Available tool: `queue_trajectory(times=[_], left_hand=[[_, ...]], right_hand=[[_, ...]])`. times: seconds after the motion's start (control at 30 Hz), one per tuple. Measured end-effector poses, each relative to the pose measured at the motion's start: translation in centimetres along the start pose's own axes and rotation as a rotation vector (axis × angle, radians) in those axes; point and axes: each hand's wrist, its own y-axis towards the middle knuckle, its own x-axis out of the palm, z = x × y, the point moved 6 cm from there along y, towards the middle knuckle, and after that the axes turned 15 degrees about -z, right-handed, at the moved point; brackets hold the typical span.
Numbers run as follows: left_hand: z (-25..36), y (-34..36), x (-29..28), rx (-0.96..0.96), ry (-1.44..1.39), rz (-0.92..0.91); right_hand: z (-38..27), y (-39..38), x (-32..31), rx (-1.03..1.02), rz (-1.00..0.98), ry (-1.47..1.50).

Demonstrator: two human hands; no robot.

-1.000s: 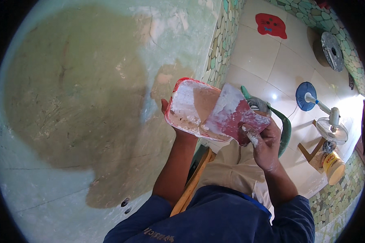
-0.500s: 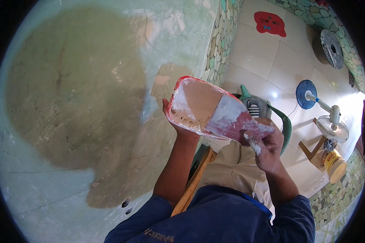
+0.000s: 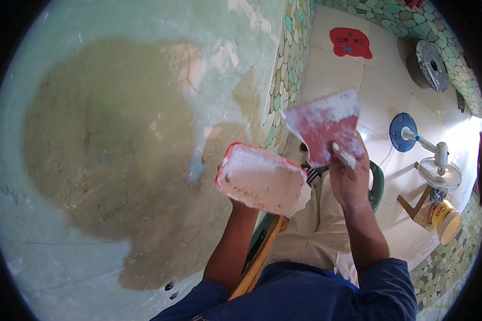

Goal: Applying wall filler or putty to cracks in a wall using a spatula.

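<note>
My left hand [image 3: 243, 206] supports a red-rimmed plastic tub [image 3: 261, 179] from below, most of its fingers hidden beneath it. Whitish paste coats the tub's inside and rim. To the right and farther out, my right hand [image 3: 350, 179] grips a wide reddish putty scraper [image 3: 326, 125], its blade pointing away from me and smeared with white filler. White residue covers the thumb of that hand. Scraper and tub are apart. On my left, the pale green wall [image 3: 112, 139] bears a large darker patch and several pale scuffed spots.
Wooden bars [image 3: 258, 259] run beside my left arm. A standing fan [image 3: 439, 168], a yellow bucket [image 3: 445, 224] and a round grey-topped drum [image 3: 431, 66] stand on the tiled floor at right. A red cat-shaped mat [image 3: 351, 43] lies far off; a green chair [image 3: 377, 187] is near my legs.
The scraper has lifted out of the tub, moving up and right, and its blade has turned away from me. My left hand has lowered the tub slightly.
</note>
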Motion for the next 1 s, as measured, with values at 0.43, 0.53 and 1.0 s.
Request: queue_trajectory(times=[0.43, 0.53, 1.0], left_hand=[[-2.8, -6.4, 13.0, 0.015, -0.158, 0.242], [-3.0, -6.7, 13.6, 0.001, -0.141, 0.218], [-2.9, -6.1, 13.4, -0.001, -0.131, 0.175]], right_hand=[[9.2, 13.0, 6.7, -0.703, -0.220, -1.094], [10.1, 13.7, 7.4, -0.706, -0.203, -1.099], [9.5, 13.8, 7.2, -0.742, -0.259, -1.173]])
